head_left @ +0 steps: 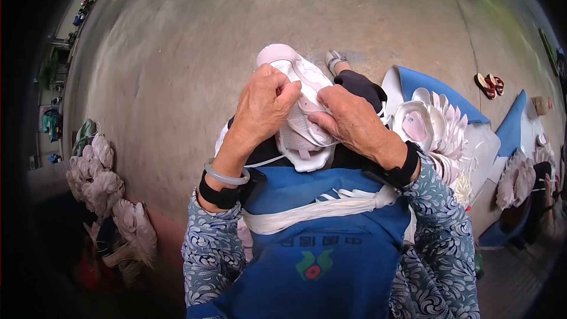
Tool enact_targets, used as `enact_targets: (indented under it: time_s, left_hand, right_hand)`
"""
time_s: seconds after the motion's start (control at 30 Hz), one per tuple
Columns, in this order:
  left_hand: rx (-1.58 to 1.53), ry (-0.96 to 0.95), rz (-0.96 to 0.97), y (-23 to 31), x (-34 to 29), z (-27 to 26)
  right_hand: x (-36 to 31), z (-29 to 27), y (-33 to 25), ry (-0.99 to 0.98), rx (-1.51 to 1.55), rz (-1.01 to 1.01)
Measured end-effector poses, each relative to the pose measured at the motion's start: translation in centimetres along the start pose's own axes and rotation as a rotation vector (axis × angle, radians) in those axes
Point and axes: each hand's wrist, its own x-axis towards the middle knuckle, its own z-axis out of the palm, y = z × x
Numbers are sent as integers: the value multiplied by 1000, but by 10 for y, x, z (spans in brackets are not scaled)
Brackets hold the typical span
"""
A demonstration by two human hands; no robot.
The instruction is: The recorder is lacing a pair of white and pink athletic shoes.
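Pink-and-white shoe upper (304,104) is lying across the lap, toe pointing to 12 o'clock, just above frame centre. Left hand (267,105) is curling at its 10 o'clock side, thumb pressing against forefinger; whether lace or fabric is sitting in that pinch, can't tell. Right hand (352,119) is resting at 3 o'clock, thumb and forefinger lying on the upper; can't tell if they're gripping anything. Probably lace work: handling well would mean bracing the upper on the thighs, keeping any strand flat and untwisted, drawing both sides evenly, not creasing the soft mesh. White strand (270,160) is trailing at 7 o'clock of the upper; its ends aren't showing clearly. Hands are hiding the upper's side edges and most fingertips. Stacked uppers (440,124) at 3 o'clock are overlapping, so no count. Bundles (97,180) at 8 o'clock are fading into the dark rim.
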Motion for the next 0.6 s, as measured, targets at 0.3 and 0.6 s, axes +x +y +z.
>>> enact_targets:
  time_s: [0.3, 0.6]
  left_hand:
    - [505, 86, 275, 29, 4, 6]
    - [710, -21, 278, 22, 16, 17]
  right_hand:
    - [-10, -1, 1, 44, -9, -26]
    - [-46, 8, -36, -537, 372, -251]
